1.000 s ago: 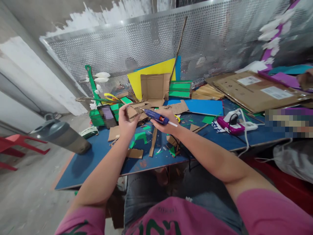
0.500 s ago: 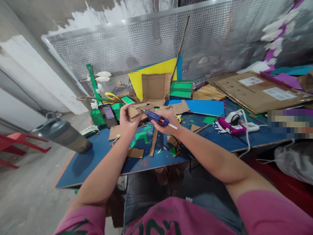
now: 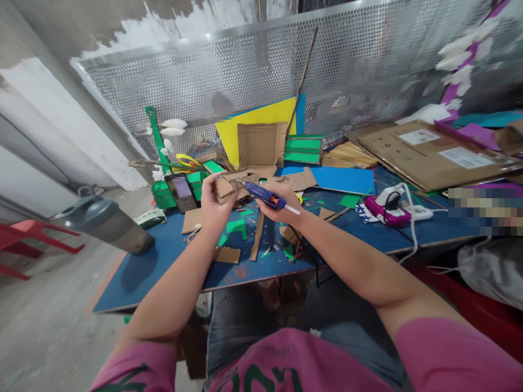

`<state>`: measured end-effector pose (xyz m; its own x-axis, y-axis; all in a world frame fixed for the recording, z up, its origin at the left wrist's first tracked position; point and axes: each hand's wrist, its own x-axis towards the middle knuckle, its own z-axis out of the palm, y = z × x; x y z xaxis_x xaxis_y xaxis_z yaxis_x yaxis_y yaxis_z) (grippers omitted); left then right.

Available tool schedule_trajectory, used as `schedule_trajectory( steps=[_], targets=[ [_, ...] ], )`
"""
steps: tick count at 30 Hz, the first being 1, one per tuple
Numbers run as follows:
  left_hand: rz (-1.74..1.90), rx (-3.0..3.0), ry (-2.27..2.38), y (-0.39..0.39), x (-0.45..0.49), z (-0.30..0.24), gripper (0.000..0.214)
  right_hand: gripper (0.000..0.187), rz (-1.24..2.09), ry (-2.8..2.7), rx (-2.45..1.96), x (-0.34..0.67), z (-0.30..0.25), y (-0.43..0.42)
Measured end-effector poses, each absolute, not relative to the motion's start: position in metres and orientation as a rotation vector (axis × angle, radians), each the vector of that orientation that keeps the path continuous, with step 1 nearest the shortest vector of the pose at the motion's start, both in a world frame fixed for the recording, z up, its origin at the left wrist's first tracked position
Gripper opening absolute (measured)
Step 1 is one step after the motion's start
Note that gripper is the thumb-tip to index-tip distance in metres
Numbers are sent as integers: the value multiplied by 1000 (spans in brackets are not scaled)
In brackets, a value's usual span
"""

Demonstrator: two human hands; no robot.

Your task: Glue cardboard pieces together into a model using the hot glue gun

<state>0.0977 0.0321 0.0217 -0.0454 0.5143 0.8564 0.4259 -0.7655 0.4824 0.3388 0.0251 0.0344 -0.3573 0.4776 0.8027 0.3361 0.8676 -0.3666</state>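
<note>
My right hand [image 3: 285, 202] is closed around a blue hot glue gun [image 3: 265, 195], a white glue stick poking out of its rear end. The gun's metal nozzle points left, at the edge of a cardboard piece [image 3: 226, 188]. That piece is gripped by my left hand [image 3: 215, 204], its thumb at the near side and its fingers around the left end. Whether the nozzle touches the cardboard I cannot tell. Below the hands lie green paper scraps [image 3: 236, 228] and a narrow cardboard strip [image 3: 257, 237].
An open cardboard box [image 3: 261, 144] stands behind my hands, before a yellow board [image 3: 229, 136]. At the left is a grey bottle [image 3: 112, 223], with a phone [image 3: 182, 193] beyond it. A magenta power strip [image 3: 387, 211] with cables and flattened cardboard [image 3: 433, 158] are at the right.
The glue gun in my right hand has shifted slightly right, its nozzle further along the cardboard's edge. My left hand keeps its hold on the cardboard piece almost unmoved.
</note>
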Motion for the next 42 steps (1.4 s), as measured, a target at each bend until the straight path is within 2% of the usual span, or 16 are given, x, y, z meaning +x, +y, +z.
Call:
schedule_trajectory(
  steps=[18, 24, 35, 42],
  targets=[
    [1927, 2097, 1043, 32, 99, 19, 71, 11, 181, -1991, -565, 341, 36, 25],
    [1973, 2053, 959, 36, 99, 17, 71, 7, 188, -1969, -527, 340, 32, 29],
    [1988, 1996, 922, 35, 97, 19, 71, 14, 239, -1960, -568, 343, 30, 32],
    [1959, 2009, 889, 37, 97, 18, 73, 7, 207, -1953, -548, 342, 30, 33]
  ],
)
